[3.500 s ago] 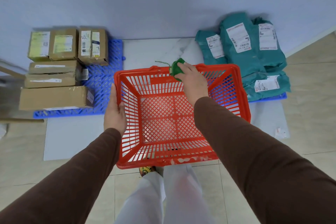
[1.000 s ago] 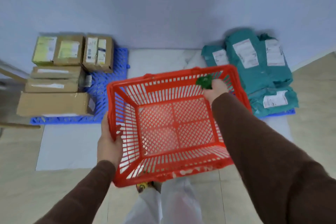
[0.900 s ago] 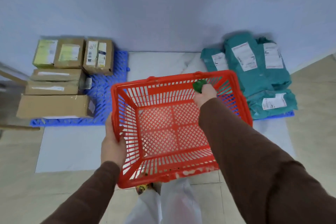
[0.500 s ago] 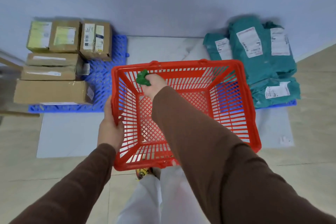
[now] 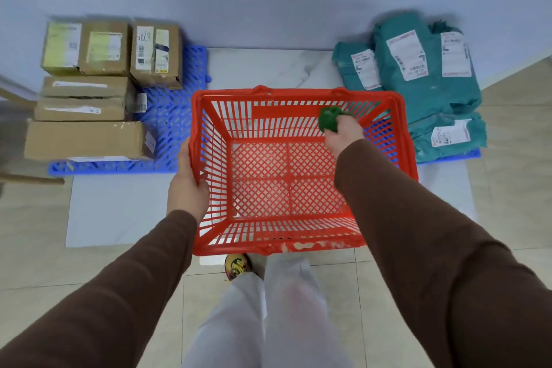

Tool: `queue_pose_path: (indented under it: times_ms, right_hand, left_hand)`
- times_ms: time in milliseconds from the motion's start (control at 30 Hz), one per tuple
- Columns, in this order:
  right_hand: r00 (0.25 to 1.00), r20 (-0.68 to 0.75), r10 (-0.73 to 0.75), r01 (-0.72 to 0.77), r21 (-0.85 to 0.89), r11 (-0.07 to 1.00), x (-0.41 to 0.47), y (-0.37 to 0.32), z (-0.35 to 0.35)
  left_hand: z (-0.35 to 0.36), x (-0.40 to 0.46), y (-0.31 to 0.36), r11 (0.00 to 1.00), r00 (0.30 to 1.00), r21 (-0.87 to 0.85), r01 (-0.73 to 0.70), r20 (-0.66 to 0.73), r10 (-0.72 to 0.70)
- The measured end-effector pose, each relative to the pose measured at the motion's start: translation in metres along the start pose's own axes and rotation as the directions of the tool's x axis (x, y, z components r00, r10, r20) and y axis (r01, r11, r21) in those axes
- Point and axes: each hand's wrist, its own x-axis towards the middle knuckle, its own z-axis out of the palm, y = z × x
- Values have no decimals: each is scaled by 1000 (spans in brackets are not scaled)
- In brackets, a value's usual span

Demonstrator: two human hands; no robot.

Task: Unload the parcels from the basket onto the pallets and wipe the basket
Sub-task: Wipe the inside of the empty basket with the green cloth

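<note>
A red plastic basket [image 5: 298,97] with nothing inside it is held in front of me above the floor. My left hand [image 5: 185,188] grips its left rim. My right hand [image 5: 342,133] grips a crumpled green cloth [image 5: 330,118] and presses it against the inside of the far wall, toward the right corner. Several brown cardboard parcels [image 5: 86,140] lie on the blue pallet [image 5: 170,116] at the left. Teal bagged parcels [image 5: 418,75] are piled on another blue pallet [image 5: 448,156] at the right.
A pale wall rises right behind both pallets. A white floor slab [image 5: 268,66] lies between them and under the basket. My legs and a yellow-patterned shoe [image 5: 237,266] are below the basket. A wooden stick [image 5: 33,180] juts in from the left edge.
My right hand has swept the green cloth along the far wall's inside from the left corner to the right. The left hand keeps its grip on the rim.
</note>
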Motion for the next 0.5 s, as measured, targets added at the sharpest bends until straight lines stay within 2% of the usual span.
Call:
queue_pose_path:
  times_ms: [33, 100, 167, 233, 333, 433, 500]
  right_hand:
    - [993, 105, 45, -67, 219, 973, -4, -11, 6]
    - [981, 183, 60, -135, 428, 894, -2, -13, 19]
    - [965, 262, -7, -118, 459, 881, -13, -13, 19]
    - [932, 360, -39, -95, 347, 933, -31, -3, 13]
    - [893, 442, -84, 54, 82, 995, -61, 22, -7]
    - [875, 457, -160, 250, -144, 958, -97, 40, -28]
    - [843, 494, -212, 390, -291, 874, -122, 44, -38]
  left_hand:
    - [-1, 0, 0, 1000, 1000, 6, 1, -1, -1]
    - [-4, 0, 1, 1000, 1000, 26, 2, 7, -2]
    - [-7, -2, 0, 1000, 999, 29, 2, 32, -3]
    - [-11, -7, -1, 1000, 998, 16, -24, 53, 23]
    - [-15, -17, -9, 989, 993, 88, -118, 14, 117]
    - [-13, -43, -13, 938, 973, 266, -221, -7, 231]
    - [-10, -67, -7, 919, 954, 267, -289, 4, 299]
